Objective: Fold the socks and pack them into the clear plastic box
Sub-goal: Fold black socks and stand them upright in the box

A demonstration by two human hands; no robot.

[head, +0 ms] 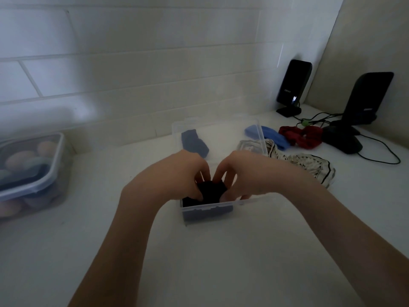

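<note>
A clear plastic box point(261, 138) stands in the middle of the white counter. My left hand point(177, 173) and my right hand point(245, 173) both grip a folded black sock bundle point(211, 190) at the box's near end, just above its front wall. A dark blue folded sock point(194, 144) lies at the far end inside the box. To the right of the box lie a light blue sock point(272, 134), a red sock point(303, 135) and a cream sock with black stripes point(309, 165). Whatever lies under the black bundle is hidden by my hands.
A lidded plastic container point(46, 173) with rounded coloured items sits at the left edge. Two black stands point(292, 85) point(365, 100) with cables point(380, 149) occupy the back right corner. A tiled wall rises behind the counter.
</note>
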